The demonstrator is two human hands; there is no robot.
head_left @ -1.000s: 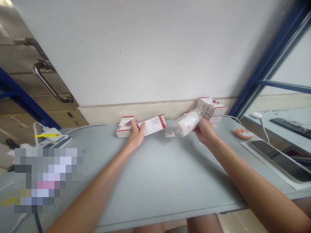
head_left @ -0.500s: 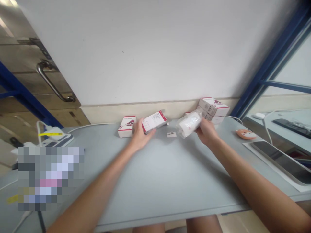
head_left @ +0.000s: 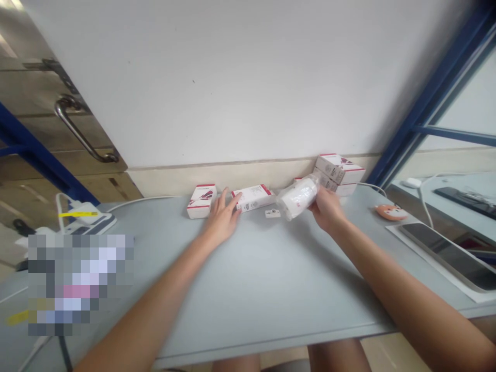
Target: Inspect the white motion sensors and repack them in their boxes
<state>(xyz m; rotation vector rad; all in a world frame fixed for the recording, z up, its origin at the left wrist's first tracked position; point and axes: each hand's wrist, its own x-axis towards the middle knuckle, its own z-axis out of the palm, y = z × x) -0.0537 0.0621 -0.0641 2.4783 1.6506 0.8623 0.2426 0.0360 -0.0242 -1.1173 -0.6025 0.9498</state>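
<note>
My right hand (head_left: 327, 208) is closed around a white cylindrical item in clear plastic wrap (head_left: 297, 198), held tilted just above the grey table (head_left: 248, 289). My left hand (head_left: 222, 216) lies open with fingers stretched toward a white and red carton (head_left: 253, 197) that rests flat on the table, its fingertips at the carton's left end. A small white part (head_left: 273, 213) sits on the table between the two hands. Another white and red box (head_left: 201, 200) lies left of my left hand.
A stack of similar boxes (head_left: 341, 173) stands at the back right against the wall. An orange round object (head_left: 389, 212) and a dark tablet (head_left: 449, 256) lie at the right. White devices with cables (head_left: 83, 219) sit at the left, above a blurred patch.
My left hand had the carton lifted and tilted; now the carton lies flat on the table and the fingers have opened off it. My right hand has kept hold of the wrapped item.
</note>
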